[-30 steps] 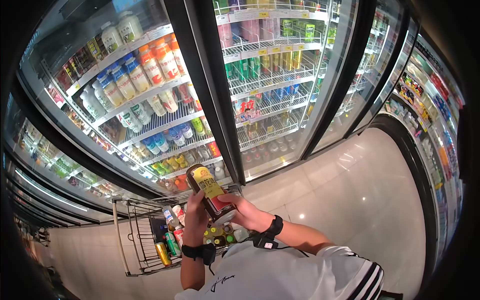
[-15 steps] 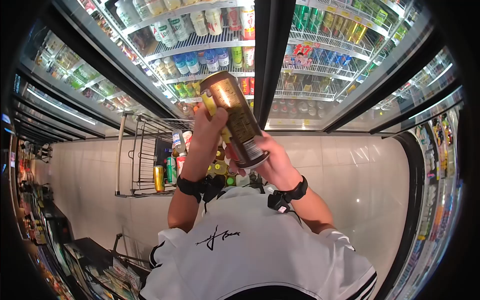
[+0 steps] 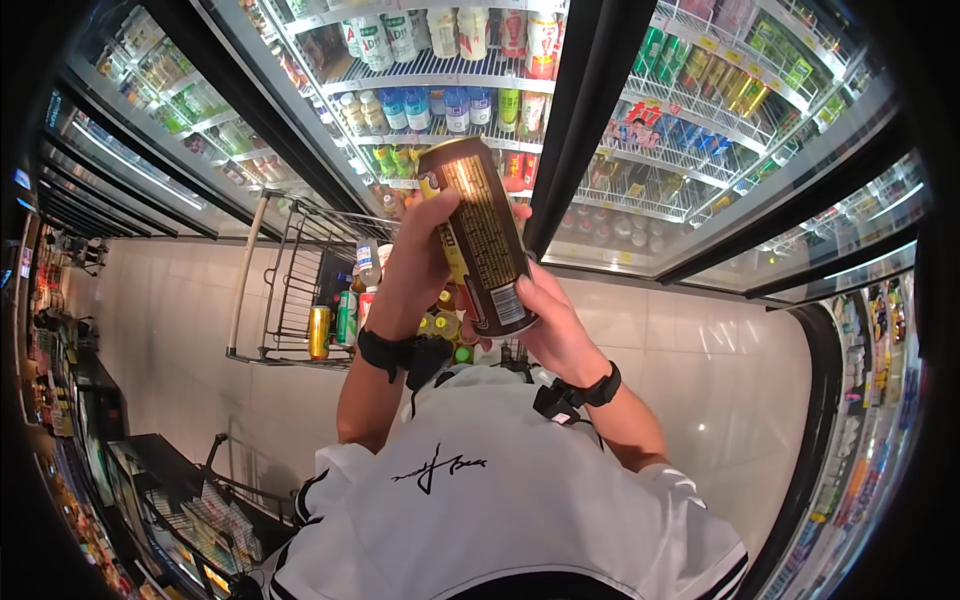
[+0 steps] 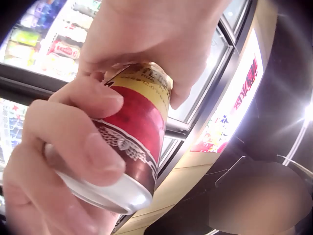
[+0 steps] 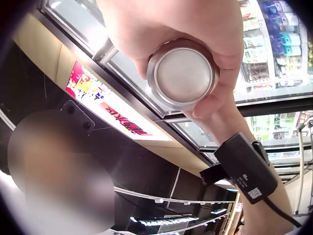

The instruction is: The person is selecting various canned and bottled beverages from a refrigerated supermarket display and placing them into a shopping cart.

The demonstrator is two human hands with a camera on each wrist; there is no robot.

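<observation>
A tall brown beer can with yellow and red panels is held in both hands, tilted, its side with fine print and a barcode facing up in the head view. My left hand grips it around the upper part, thumb across the side. Lower down, my right hand holds it near the base, thumb beside the barcode. The left wrist view shows the can's red band between both hands' fingers. Its silver bottom faces the right wrist camera.
A wire shopping cart with several cans and bottles stands at the left, below the hands. Glass-doored drink coolers with full shelves line the front. Another cart is at the lower left. Pale tiled floor lies at the right.
The can has turned from its yellow front label to the brown printed side. The head view has tilted down, and both hands still hold the can.
</observation>
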